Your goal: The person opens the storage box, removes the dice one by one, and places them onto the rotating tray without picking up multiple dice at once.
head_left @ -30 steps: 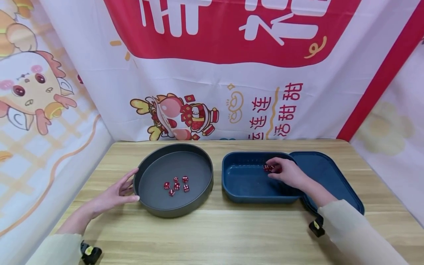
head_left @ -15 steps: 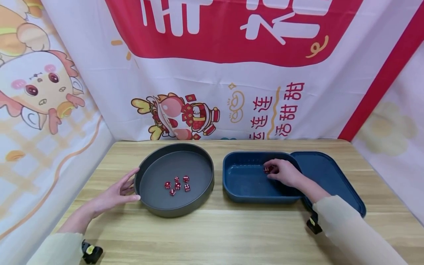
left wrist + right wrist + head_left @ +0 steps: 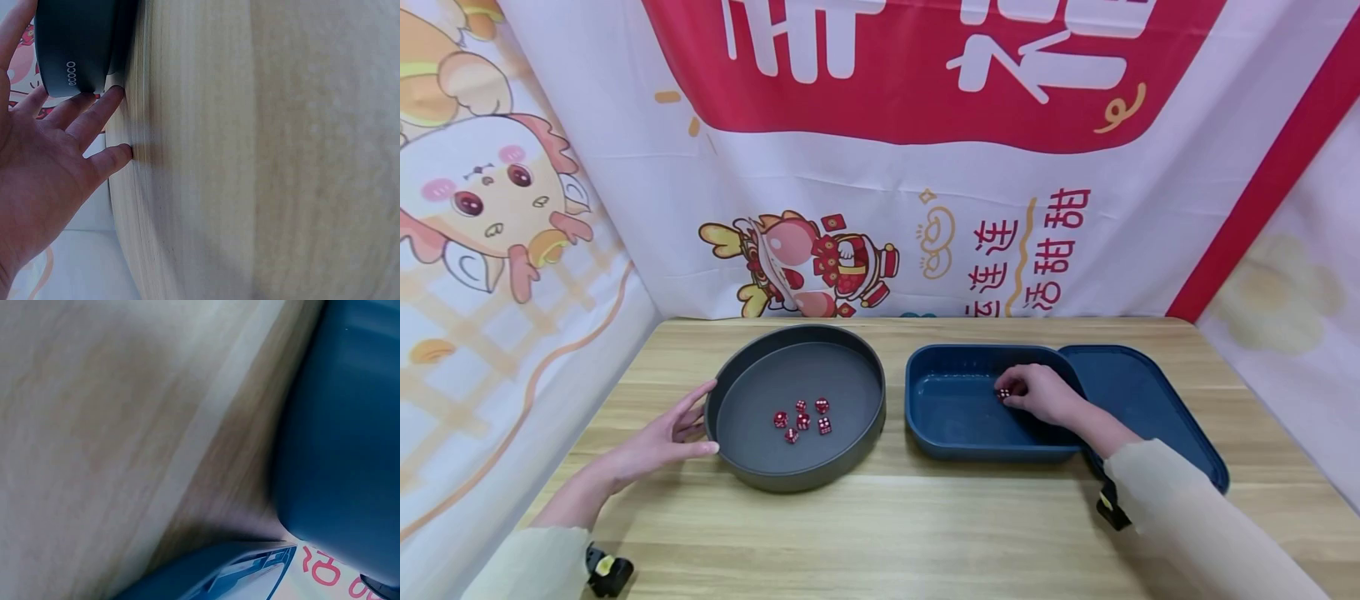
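My right hand (image 3: 1041, 394) reaches into the blue rectangular box (image 3: 955, 452), its curled fingers pinching red dice (image 3: 1003, 394) with white pips low inside. The fingers hide part of these dice, so their number cannot be told. At the left stands a round dark-grey tray (image 3: 748, 367) with several red dice (image 3: 802, 422) grouped on its floor. Against the tray's left side rests my left hand (image 3: 651, 446), fingers spread and fairly straight. The left wrist view shows its fingertips touching the tray's outer wall (image 3: 72, 44). From the right wrist camera the right hand is hidden.
A blue lid (image 3: 1138, 400) lies on the wooden table (image 3: 865, 533), just right of the box and partly behind the right forearm. The right wrist view shows the box's outer wall (image 3: 344, 437) close by. Printed cloth (image 3: 865, 175) hangs behind the table and along both sides.
My right hand has shifted slightly lower in the head view, with the dice in its fingers, still inside the blue box. The left hand and the tray's dice keep their places.
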`<act>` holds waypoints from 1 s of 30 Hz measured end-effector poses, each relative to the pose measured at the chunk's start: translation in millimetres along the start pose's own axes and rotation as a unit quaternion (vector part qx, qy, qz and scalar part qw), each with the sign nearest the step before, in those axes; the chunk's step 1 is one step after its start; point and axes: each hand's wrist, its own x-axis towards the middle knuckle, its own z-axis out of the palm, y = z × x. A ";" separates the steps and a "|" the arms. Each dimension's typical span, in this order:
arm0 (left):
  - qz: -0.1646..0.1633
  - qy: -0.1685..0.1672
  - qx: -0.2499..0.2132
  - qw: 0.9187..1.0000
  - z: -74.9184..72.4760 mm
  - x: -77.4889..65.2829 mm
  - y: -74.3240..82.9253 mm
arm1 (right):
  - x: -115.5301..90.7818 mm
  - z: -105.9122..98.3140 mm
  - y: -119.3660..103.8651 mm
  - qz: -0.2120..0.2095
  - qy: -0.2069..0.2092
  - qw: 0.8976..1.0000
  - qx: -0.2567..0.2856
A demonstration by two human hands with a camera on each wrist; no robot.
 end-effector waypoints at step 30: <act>-0.001 -0.004 -0.004 1.000 -1.2 1.4 0.6 | 3.3 -12.1 -85.8 -0.106 0.061 0.988 0.090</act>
